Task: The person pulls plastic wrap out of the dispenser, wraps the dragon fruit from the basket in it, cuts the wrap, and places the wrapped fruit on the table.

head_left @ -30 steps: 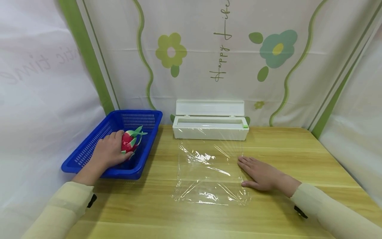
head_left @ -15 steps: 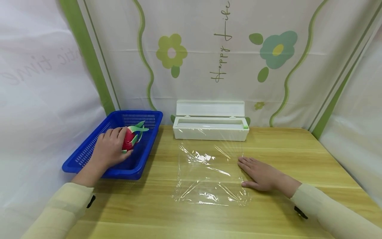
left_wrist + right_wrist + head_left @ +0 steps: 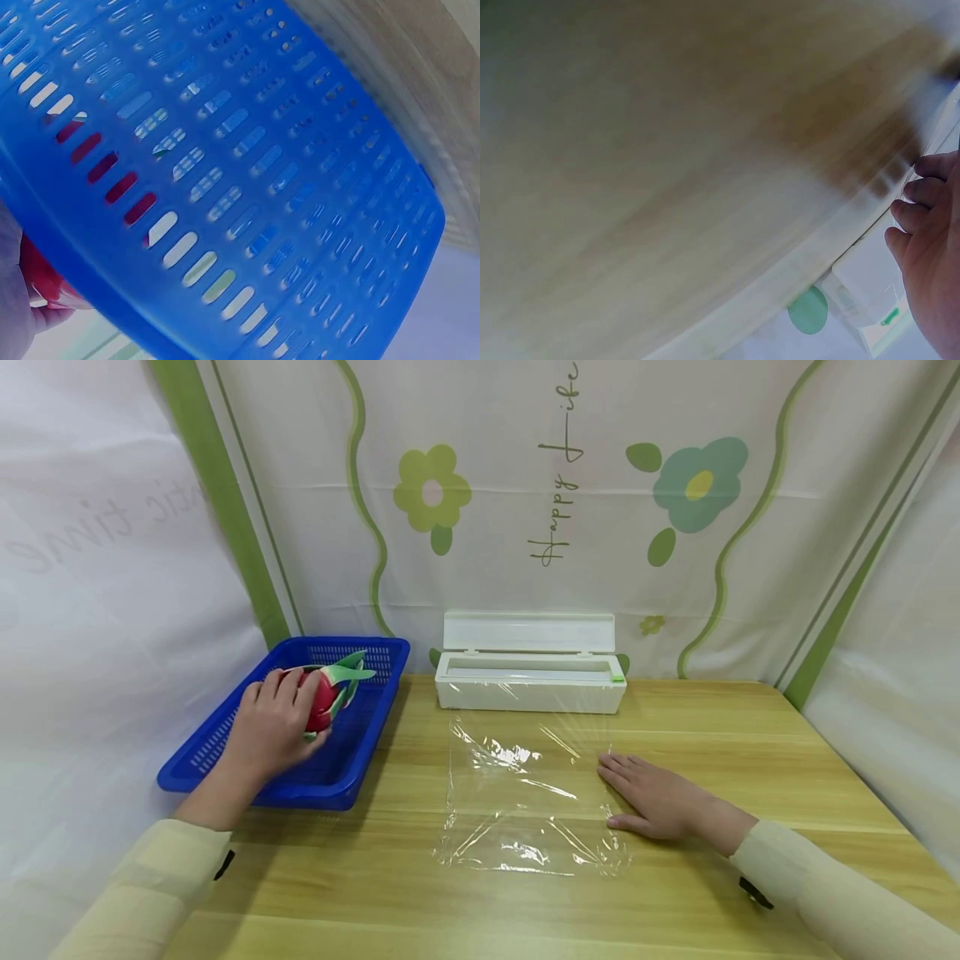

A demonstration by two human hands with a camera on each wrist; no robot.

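Red fruit (image 3: 322, 703) in the left hand (image 3: 266, 727)

The left hand grips it in or just over the blue basket (image 3: 330, 796), left of frame, leafy tip (image 3: 351, 673) toward upper right. The right hand (image 3: 663, 797), fingers extended, rests at the clear film's (image 3: 517, 827) right edge, farther from the fruit.

With left hand (image 3: 272, 722), I'm moving red dragon fruit (image 3: 322, 702) slightly upward in head view; its green leaves (image 3: 351, 673) are now reaching closer to far edge of blue basket (image 3: 300, 796) than second ago.
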